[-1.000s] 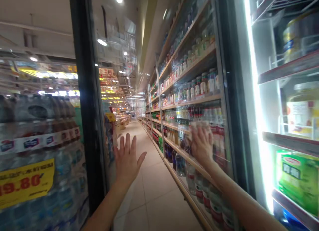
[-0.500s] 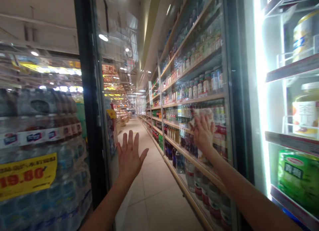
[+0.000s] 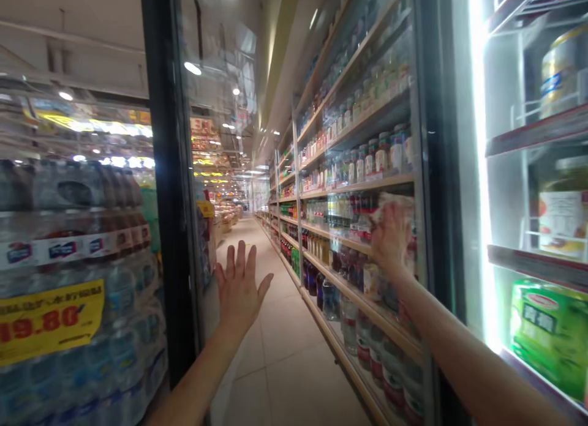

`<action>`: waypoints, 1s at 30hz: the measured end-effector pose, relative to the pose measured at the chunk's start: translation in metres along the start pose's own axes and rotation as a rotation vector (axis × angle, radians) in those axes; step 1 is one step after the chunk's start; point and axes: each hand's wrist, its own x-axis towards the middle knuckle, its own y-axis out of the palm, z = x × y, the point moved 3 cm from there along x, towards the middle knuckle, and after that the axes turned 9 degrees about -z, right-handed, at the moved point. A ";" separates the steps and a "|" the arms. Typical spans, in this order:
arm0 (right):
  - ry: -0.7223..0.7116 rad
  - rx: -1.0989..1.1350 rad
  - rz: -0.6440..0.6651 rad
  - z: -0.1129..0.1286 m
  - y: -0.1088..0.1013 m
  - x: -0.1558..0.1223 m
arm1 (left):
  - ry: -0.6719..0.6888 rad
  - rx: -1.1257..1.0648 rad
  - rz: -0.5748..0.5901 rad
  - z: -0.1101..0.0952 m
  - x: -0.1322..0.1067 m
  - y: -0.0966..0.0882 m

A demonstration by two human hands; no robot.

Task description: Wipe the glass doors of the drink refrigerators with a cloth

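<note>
A glass door (image 3: 229,40) in a dark frame (image 3: 160,138) stands in front of me. My left hand (image 3: 240,294) lies flat against the lower left of the pane, fingers spread, holding nothing. Under the fingers of my right hand (image 3: 390,245) is a pale, crumpled cloth (image 3: 404,202), pressed to the glass near the right side of the frame. The palm and much of the cloth's middle are covered by the hand, which is slightly blurred.
To the right is a lit fridge with drinks on shelves (image 3: 533,138) and a green pack (image 3: 549,334). Wrapped bottle packs (image 3: 87,230) with a yellow price sign (image 3: 50,322) are stacked at left. Through the glass show bottle-lined shelves (image 3: 358,187) and a tiled aisle floor (image 3: 280,346).
My right hand has slid rightward across the glass with the cloth, closer to the frame. My left hand keeps its place on the pane.
</note>
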 end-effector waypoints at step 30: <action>-0.252 0.004 0.012 -0.004 -0.020 -0.131 | 0.006 -0.052 0.096 -0.006 -0.031 -0.005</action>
